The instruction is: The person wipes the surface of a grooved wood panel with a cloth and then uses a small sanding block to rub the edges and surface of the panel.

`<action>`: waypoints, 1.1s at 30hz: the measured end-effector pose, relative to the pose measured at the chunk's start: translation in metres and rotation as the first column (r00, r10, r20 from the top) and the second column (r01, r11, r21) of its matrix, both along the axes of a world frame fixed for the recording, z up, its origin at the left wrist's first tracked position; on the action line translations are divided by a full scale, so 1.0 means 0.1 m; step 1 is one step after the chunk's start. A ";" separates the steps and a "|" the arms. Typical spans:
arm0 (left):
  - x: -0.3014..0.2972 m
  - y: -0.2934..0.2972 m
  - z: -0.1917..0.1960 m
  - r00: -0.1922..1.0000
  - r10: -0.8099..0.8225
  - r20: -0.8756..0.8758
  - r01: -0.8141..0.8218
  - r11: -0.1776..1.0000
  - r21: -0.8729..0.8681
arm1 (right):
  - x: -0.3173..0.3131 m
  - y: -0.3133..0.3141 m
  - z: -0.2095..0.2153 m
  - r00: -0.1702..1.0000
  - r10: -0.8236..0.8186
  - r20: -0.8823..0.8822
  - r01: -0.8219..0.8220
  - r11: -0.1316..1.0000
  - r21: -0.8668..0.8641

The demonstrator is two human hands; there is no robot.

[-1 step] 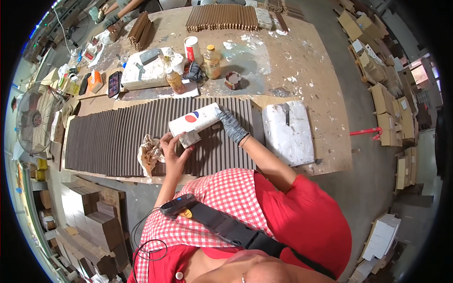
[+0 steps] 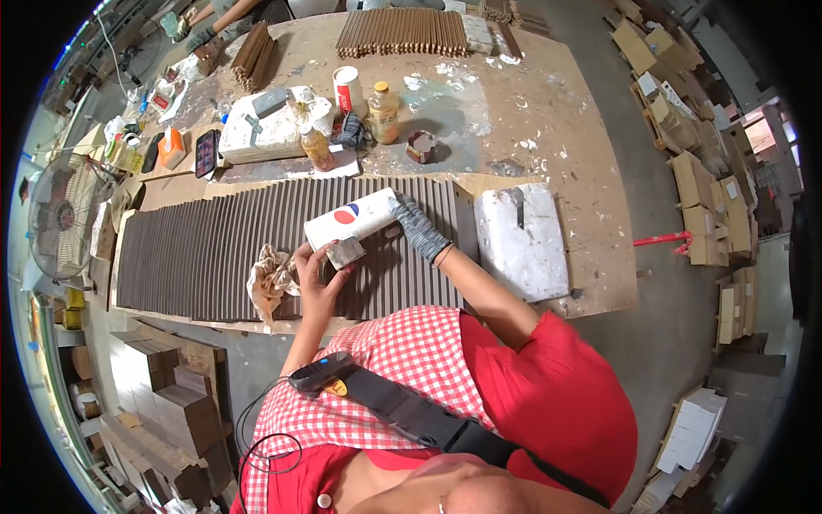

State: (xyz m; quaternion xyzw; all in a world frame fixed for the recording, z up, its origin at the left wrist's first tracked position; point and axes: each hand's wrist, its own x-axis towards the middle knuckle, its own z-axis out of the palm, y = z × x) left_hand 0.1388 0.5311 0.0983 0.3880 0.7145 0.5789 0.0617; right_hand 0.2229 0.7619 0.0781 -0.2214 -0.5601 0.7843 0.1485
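A white cylindrical container (image 2: 360,216) with a red and blue round mark lies tilted over a long row of dark brown grooved strips (image 2: 214,248). My right hand (image 2: 418,227), in a grey knit glove, grips its right end. Bare, my left hand (image 2: 318,278) pinches a small greyish, block-like piece (image 2: 345,252) between thumb and fingers, just under the container's left end. Whether that piece touches the container is hard to make out. A crumpled cream cloth (image 2: 272,283) rests on the strips beside my left hand.
A white, stained slab-like package (image 2: 522,242) lies right of the strips. Behind them stand a yellow-capped jar (image 2: 384,113), another bottle (image 2: 318,147), a small open tin (image 2: 421,146) and a phone (image 2: 207,153). A fan (image 2: 68,214) stands left; another person's gloved hand (image 2: 202,38) shows far left.
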 end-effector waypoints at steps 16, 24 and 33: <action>-0.05 0.08 0.11 0.987 0.084 -0.137 -0.089 0.996 -0.027 | 1.73 1.24 0.37 0.179 -0.816 0.550 -0.443 0.432 0.785; -0.08 0.07 0.06 0.991 0.047 -0.125 -0.053 0.998 -0.046 | 1.80 1.46 0.02 0.282 -0.800 0.530 -0.233 0.479 0.847; -0.06 0.09 0.07 0.987 0.047 -0.155 -0.055 0.997 -0.050 | 1.73 1.57 -0.07 0.318 -0.771 0.552 -0.404 0.417 0.814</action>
